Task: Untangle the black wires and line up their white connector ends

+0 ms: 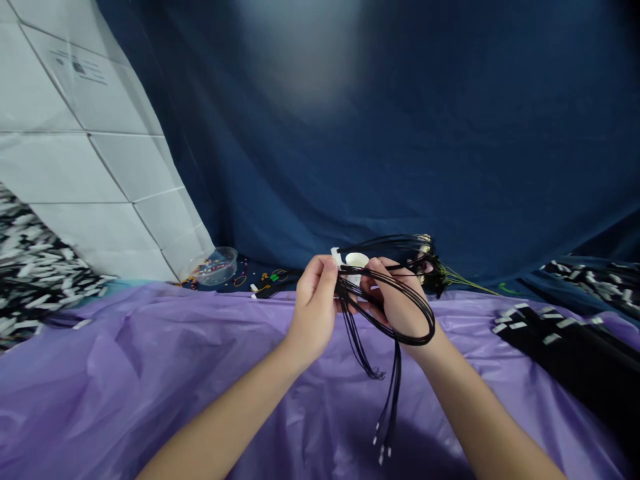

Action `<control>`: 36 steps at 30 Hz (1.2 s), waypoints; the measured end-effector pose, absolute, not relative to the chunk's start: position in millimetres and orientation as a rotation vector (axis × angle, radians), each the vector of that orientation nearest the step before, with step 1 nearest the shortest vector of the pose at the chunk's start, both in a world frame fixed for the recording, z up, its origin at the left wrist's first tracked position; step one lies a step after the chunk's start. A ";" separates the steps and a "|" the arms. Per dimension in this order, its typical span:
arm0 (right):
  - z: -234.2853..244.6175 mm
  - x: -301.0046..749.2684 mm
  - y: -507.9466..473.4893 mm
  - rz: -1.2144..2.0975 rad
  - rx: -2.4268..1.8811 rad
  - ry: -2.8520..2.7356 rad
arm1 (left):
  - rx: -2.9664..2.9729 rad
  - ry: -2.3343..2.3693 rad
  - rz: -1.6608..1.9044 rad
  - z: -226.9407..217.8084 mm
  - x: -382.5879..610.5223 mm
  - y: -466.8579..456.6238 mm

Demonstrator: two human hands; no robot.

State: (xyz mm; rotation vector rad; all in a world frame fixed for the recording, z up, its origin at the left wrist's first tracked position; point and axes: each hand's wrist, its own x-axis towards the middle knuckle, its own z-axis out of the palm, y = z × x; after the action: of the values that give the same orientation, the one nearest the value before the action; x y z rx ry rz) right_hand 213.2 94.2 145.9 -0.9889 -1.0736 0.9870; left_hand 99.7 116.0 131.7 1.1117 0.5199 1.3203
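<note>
Black, thin and smooth, a looped bundle of slender cords (415,341) is held in the air between two hands, above one purple plastic sheet (210,373). The left hand (315,303) pinches it beside a small white rectangular tag (336,255); the right hand (401,308) has its fingers curled on the cords. Two strands hang below: one with dark, splayed ends, one tipped white. Beyond stand one white round cup (357,260) and one clear round plastic bowl (216,267).
</note>
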 end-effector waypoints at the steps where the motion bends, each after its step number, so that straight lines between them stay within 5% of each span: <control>1: 147.1 214.2 93.4 1.005 -0.997 -1.059 | 1.130 0.531 1.303 131.9 98.4 116.6; 22: 140.3 237.1 91.1 0.928 -1.052 -1.481 | 1.288 0.533 1.103 140.7 80.2 136.0; 36: 142.2 236.9 85.9 0.952 -1.080 -1.566 | 1.159 0.669 0.573 144.6 70.0 139.3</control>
State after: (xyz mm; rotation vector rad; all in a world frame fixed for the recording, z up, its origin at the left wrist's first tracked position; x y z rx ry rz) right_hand 236.9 85.9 142.2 -1.0805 -1.5663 0.9518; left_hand 70.0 139.3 144.6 1.1588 0.6694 0.5733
